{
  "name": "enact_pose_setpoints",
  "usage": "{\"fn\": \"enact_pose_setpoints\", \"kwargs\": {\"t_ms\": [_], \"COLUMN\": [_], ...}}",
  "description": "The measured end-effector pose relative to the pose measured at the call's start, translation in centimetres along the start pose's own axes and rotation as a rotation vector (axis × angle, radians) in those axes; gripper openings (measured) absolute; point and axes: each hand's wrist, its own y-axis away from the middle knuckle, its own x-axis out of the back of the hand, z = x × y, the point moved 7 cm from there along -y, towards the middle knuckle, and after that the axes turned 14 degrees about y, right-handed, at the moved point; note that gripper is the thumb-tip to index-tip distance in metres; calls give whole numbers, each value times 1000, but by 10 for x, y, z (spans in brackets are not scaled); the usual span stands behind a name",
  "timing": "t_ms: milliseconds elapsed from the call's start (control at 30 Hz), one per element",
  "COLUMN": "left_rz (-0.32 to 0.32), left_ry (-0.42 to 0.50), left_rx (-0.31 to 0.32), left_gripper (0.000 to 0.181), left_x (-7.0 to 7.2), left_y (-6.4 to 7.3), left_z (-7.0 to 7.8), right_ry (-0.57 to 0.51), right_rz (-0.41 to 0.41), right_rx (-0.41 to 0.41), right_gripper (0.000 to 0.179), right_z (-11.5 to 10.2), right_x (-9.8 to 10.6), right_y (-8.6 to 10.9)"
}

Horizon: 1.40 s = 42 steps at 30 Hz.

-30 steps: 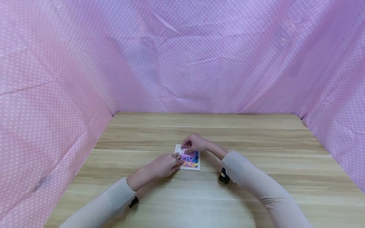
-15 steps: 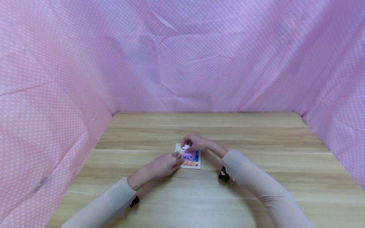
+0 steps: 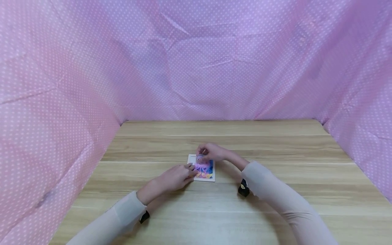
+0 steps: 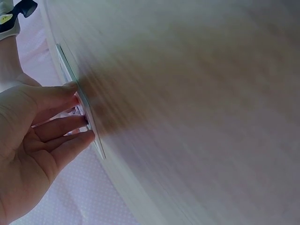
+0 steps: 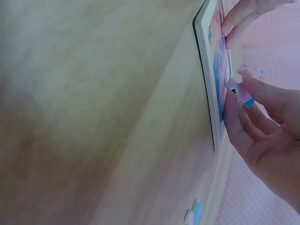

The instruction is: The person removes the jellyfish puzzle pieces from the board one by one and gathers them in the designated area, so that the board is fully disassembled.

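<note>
A jigsaw puzzle in a white-framed tray [image 3: 204, 181] lies on the table, printed with a pink figure on blue, with yellow along its near side. My left hand [image 3: 177, 177] rests on its left side, the fingertips [image 4: 88, 136] and thumb pressing at the edge. Above the tray's far part, my right hand [image 3: 212, 152] pinches a pink puzzle piece [image 5: 238, 90] between thumb and fingers. An eye and a bit of blue show on that piece in the right wrist view. A pale bare patch shows at the tray's far left corner. My left fingers hide part of the picture.
Another puzzle piece [image 5: 194, 213], pink and blue, lies on the wooden table [image 3: 196, 217] in the right wrist view. Pink dotted cloth [image 3: 196, 68] hangs around the back and sides. Black wrist devices [image 3: 243, 189] sit under both forearms.
My right hand has shifted slightly right. The puzzle piece in it, which looked whitish half a second ago, now shows its pink printed face. My left hand has stayed on the tray.
</note>
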Motion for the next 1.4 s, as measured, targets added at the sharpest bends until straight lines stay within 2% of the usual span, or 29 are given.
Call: {"fn": "enact_pose_setpoints", "kwargs": {"t_ms": [100,233,367,533,633,833,1133,1400], "left_rz": [3,4,-4,-10,-11,-6,5,5], "left_ry": [0,-13,-15,3,12,21,27,31], "left_rx": [6,4,14,32,39,18,21,23], "left_gripper": [29,28,28,28,29,30,30,30], "left_x": [0,0,-1,-2,-3,-3,0,0], "left_y": [0,0,0,0,0,-1,-1,1], "left_z": [-1,-1,-1,-3,-4,-4,-2,-1], "right_ry": [-42,-102,-116,-92,-102,-187,-156,-132], "right_rz": [21,76,133,156,159,157,223,245], "right_rx": [1,-44,-41,-5,-26,-98,-175,-165], "right_gripper": [10,12,16,20,21,20,21,22], "right_z": [-1,4,10,17,24,32,50,67], "right_x": [2,6,14,21,22,25,35,44], "right_y": [3,8,18,30,37,48,66,86]}}
